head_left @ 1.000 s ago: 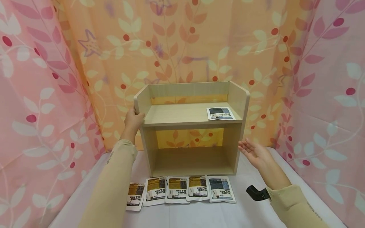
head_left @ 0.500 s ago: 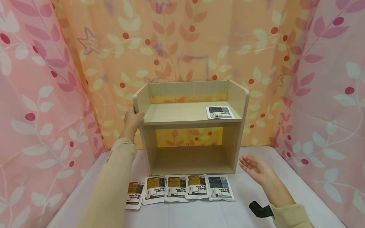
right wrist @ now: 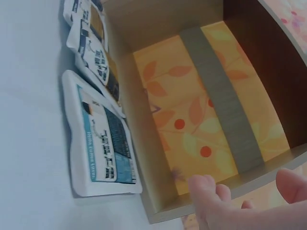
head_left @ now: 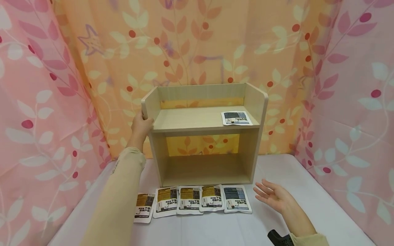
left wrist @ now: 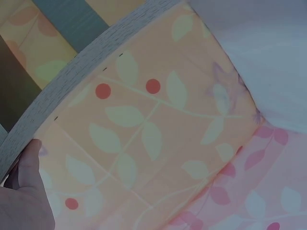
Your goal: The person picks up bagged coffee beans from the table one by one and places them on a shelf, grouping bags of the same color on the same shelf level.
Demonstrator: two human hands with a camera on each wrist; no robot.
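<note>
From 6 o'clock, the head camera looks forward and down at the shelf [head_left: 187, 118]; closer in, the left-wrist view faces the curtain [left wrist: 144, 139] from 9 o'clock, while the right-wrist view, at 4 o'clock, shares packets [right wrist: 108, 143] with the head's.

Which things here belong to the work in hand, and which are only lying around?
Likely part of the job:
shelf unit, gripped by the left hand
blue-labelled packet on its upper shelf
four brown-labelled packets and a second blue-labelled packet, in front

Seemingly just around:
patterned cloth walls
black device near the right hand
white table surface
</note>
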